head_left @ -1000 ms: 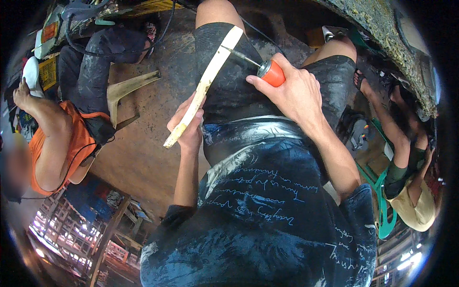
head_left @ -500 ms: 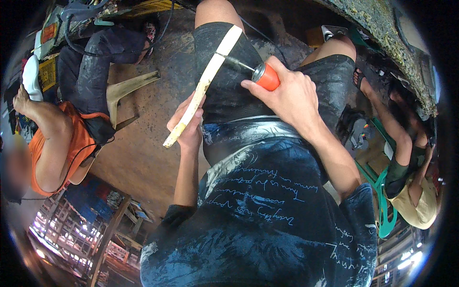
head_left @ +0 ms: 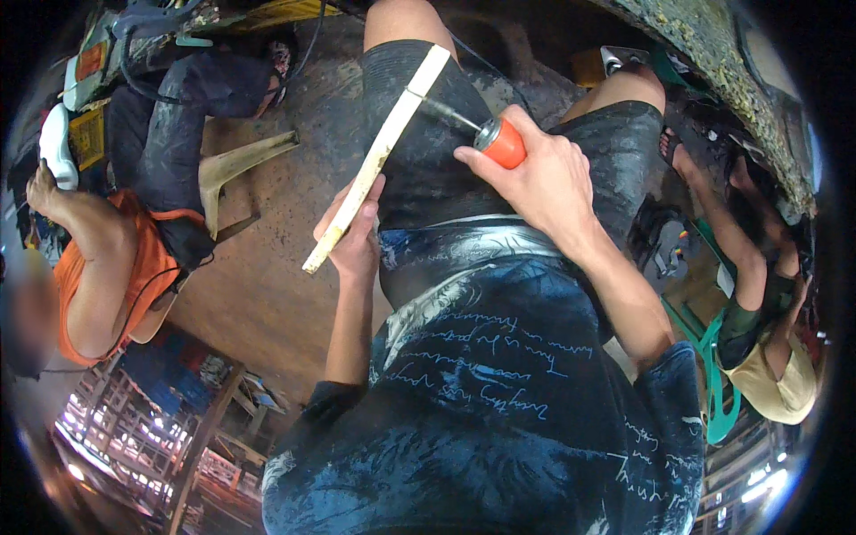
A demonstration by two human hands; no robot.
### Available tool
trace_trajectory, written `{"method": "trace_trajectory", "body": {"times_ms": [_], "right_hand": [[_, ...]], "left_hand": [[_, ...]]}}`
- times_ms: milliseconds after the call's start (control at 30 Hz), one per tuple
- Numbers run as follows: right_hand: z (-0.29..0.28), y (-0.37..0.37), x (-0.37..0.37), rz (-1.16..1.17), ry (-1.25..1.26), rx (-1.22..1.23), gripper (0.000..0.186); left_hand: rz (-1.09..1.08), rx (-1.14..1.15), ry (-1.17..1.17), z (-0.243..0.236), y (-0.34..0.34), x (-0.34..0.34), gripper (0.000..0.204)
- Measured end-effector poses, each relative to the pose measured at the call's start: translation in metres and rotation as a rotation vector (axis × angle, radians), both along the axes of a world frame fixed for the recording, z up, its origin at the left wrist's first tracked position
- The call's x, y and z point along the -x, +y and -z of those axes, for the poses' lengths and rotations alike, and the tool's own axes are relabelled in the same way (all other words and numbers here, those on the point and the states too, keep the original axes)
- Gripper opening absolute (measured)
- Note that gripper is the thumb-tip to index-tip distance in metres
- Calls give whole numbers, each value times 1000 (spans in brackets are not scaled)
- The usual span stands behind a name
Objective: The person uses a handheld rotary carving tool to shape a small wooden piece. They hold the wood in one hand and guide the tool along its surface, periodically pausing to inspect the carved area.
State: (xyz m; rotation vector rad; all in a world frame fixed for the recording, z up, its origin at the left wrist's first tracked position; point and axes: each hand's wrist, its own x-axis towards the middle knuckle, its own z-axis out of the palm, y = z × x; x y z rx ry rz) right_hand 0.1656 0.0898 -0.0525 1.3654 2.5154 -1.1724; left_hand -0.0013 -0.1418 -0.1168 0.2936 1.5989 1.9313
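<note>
My left hand (head_left: 355, 234) is closed around the lower part of a long, slightly curved pale strip (head_left: 379, 160), wood-like, with brownish patches near its lower end. The strip slants up and away to the right above my lap. My right hand (head_left: 555, 183) grips a handheld tool (head_left: 506, 144) with an orange cylindrical body, a metal collar and a thin shaft. The shaft (head_left: 452, 116) points left and its blurred tip meets the strip's upper part, where a thin dark line crosses it. My fingers partly hide the tool's body.
A person in an orange top (head_left: 116, 259) sits at the left beside a beige chair leg (head_left: 241, 160). At the right, another person sits near a green plastic chair (head_left: 713, 383). A rough, crusted ledge (head_left: 713, 80) runs along the far right. Dark cables lie ahead.
My right hand and the tool have shifted slightly right. The strip has turned a little in my left hand, showing a smoother face. Both hands keep their hold.
</note>
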Motion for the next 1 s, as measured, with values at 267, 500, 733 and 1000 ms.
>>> {"method": "trace_trajectory", "body": {"times_ms": [267,500,733,1000], "right_hand": [[0,0,-4,-9,16,5,61],[0,-6,-5,-47,42,11,59],[-2,-9,-6,-74,27,10,59],[-1,-11,-5,-56,40,24,60]], "left_hand": [[-36,-53,-71,-1,3,-8,33],[-62,-25,-79,-3,7,-17,33],[-68,-34,-87,-2,9,-21,33],[-81,-57,-87,-1,13,-25,31]]}}
